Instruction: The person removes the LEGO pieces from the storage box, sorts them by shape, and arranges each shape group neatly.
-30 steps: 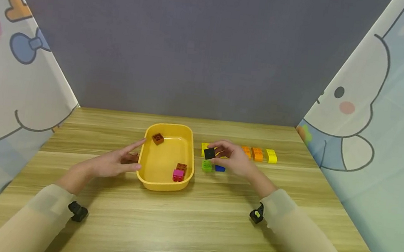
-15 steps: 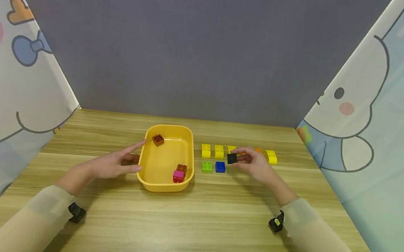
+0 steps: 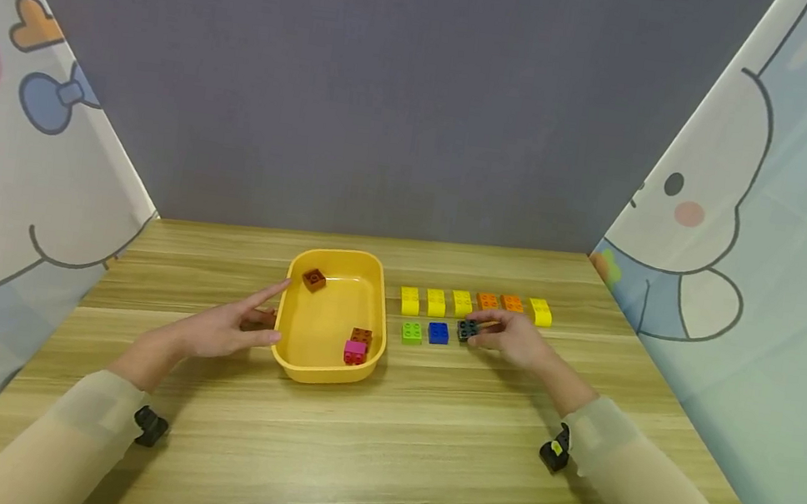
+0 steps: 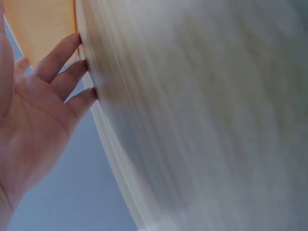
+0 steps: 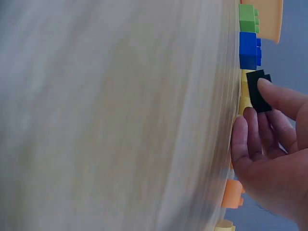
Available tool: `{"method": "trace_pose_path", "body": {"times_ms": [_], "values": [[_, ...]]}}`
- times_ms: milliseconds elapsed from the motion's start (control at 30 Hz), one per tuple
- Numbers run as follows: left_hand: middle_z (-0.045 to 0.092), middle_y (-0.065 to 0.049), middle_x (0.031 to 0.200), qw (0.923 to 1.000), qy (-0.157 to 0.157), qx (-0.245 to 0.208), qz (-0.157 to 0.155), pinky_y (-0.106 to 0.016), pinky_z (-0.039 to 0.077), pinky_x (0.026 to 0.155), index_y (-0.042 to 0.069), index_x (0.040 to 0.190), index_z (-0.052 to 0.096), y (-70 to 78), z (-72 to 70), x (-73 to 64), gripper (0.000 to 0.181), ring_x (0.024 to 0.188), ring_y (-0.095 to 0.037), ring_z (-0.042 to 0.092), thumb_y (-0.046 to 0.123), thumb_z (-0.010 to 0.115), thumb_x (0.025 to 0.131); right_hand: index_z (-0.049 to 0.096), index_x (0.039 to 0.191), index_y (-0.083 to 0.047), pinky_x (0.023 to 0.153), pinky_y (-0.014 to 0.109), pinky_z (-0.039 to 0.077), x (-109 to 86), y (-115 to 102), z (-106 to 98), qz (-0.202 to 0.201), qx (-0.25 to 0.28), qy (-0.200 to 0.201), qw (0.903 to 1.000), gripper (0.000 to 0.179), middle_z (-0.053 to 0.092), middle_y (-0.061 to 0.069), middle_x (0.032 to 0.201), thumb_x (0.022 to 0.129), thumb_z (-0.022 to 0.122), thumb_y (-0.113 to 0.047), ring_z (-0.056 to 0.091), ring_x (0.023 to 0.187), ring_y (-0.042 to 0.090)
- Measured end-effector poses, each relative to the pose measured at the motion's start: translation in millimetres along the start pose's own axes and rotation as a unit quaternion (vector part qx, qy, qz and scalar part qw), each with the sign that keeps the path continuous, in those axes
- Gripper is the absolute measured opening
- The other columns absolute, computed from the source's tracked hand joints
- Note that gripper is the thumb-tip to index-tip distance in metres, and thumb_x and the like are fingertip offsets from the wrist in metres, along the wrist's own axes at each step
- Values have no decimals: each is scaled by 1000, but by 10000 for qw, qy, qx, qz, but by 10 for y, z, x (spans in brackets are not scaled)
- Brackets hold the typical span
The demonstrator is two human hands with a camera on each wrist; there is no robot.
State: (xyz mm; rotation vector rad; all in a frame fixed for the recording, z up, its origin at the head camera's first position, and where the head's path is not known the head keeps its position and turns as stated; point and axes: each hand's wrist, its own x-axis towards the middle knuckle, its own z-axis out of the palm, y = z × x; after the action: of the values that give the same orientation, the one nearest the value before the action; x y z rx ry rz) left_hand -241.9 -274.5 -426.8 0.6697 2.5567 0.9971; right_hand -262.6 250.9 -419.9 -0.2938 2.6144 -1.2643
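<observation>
A black toy brick (image 3: pixel 467 330) with its studs up is pinched between the thumb and fingers of my right hand (image 3: pixel 514 339). The right wrist view has the black brick (image 5: pixel 258 91) slightly tilted, just off the table. To its left on the table sit a blue brick (image 3: pixel 438 333) and a lime green brick (image 3: pixel 412 333). My left hand (image 3: pixel 226 331) rests its spread thumb and index finger against the left rim of a yellow tub (image 3: pixel 326 376). Inside that tub lie two brown bricks, one at the far left (image 3: pixel 313 280), and a pink brick (image 3: pixel 355 352) beside the other.
Behind the front bricks runs a row of yellow bricks (image 3: pixel 436 302), orange bricks (image 3: pixel 487 301) and one more yellow brick (image 3: pixel 540 312) at the right end. A grey panel (image 3: pixel 392 99) closes off the back of the wooden table (image 3: pixel 317 460). Printed cloths hang at both sides.
My right hand has carried the black brick rightward from beside the tub, then lowered it beside the blue brick, turning its studs up. My left hand has stayed at the tub's rim.
</observation>
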Motion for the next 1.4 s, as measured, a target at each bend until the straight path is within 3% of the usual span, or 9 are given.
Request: {"method": "trace_pose_path", "body": {"times_ms": [233, 467, 833, 1400], "values": [[59, -31, 157, 10000, -43, -69, -15, -68, 50, 115, 28, 179, 4, -6, 4, -7, 96, 144, -50, 59, 44, 68, 110, 69, 146, -6, 87, 34, 58, 46, 44, 29, 330, -30, -46, 9994, 51, 74, 20, 129, 99, 82, -20, 70, 114, 29], [58, -32, 158, 9999, -43, -136, -35, -67, 51, 114, 30, 179, 4, -13, -3, -9, 95, 146, -51, 58, 44, 68, 110, 67, 149, -5, 85, 31, 56, 58, 62, 30, 325, -201, -49, 9993, 53, 73, 20, 131, 101, 81, -23, 67, 112, 28], [61, -31, 155, 9998, -54, -175, 53, -61, 56, 110, 29, 179, 4, -38, 14, -13, 96, 143, -49, 61, 41, 69, 110, 66, 150, -5, 92, 32, 56, 60, 53, 60, 378, -58, -124, 9992, 54, 71, 22, 137, 102, 80, -23, 66, 117, 29], [55, -34, 159, 9997, -102, -237, -36, -63, 55, 111, 28, 179, 2, -10, 3, -15, 95, 147, -52, 56, 43, 67, 111, 64, 152, -4, 92, 33, 56, 44, 67, 53, 365, -15, -198, 9991, 56, 69, 22, 139, 102, 80, -24, 65, 121, 30]]}}
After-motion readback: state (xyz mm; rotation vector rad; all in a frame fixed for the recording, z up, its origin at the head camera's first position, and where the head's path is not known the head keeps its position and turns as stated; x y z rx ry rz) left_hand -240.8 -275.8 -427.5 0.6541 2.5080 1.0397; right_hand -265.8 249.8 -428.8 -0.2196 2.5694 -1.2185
